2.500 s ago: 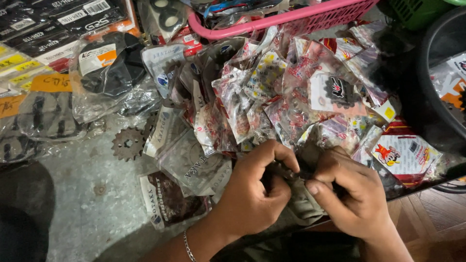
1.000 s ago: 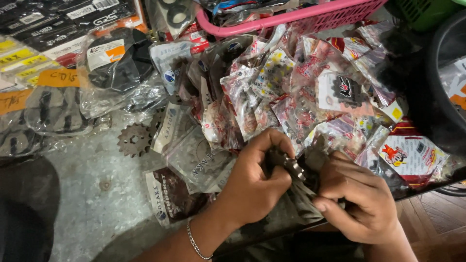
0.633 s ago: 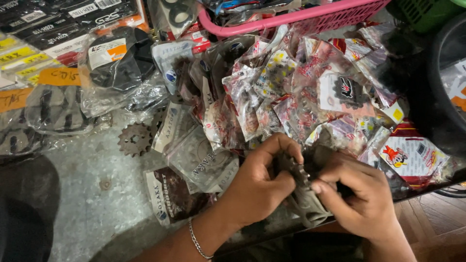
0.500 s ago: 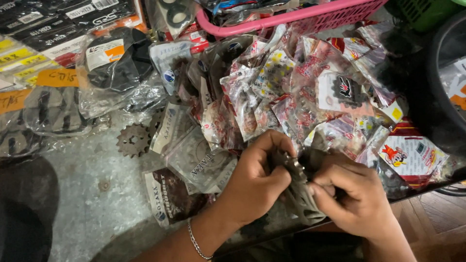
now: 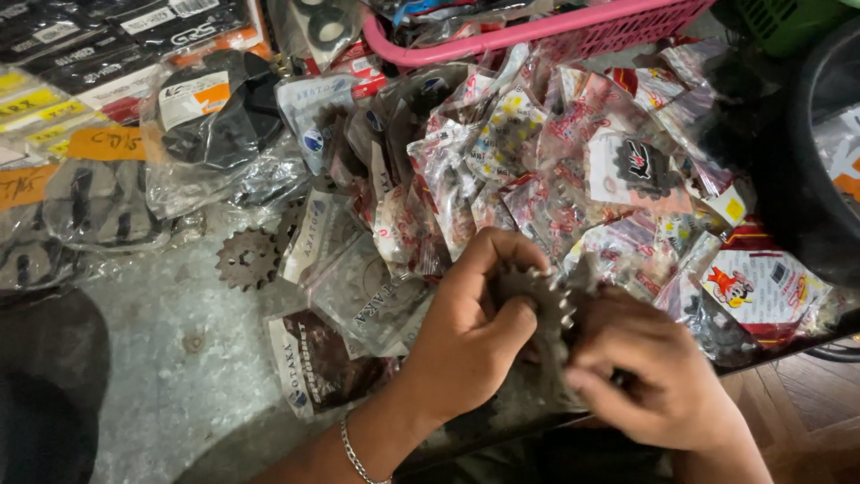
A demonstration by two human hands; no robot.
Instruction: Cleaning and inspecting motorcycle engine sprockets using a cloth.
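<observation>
My left hand [image 5: 470, 332] pinches a small dark toothed sprocket [image 5: 540, 300] by its rim, low in the middle of the view. My right hand [image 5: 658, 376] grips the clear plastic bag [image 5: 560, 381] that hangs under and around the sprocket. The two hands touch over it. A thin metal bracelet [image 5: 356, 455] sits on my left wrist. Just beyond the hands lies a heap of bagged sprockets [image 5: 537, 170] in red, white and clear packets.
A loose bare sprocket [image 5: 247, 258] lies on the grey floor at the left. Dark bagged parts [image 5: 215, 116] and black boxes [image 5: 98, 36] fill the far left. A pink basket [image 5: 573, 27] stands behind the heap. A black tyre [image 5: 820, 179] curves along the right edge.
The sprocket has come further out of the bag, its teeth now showing between my hands. My right hand has slid down along the bag. The view has shifted slightly.
</observation>
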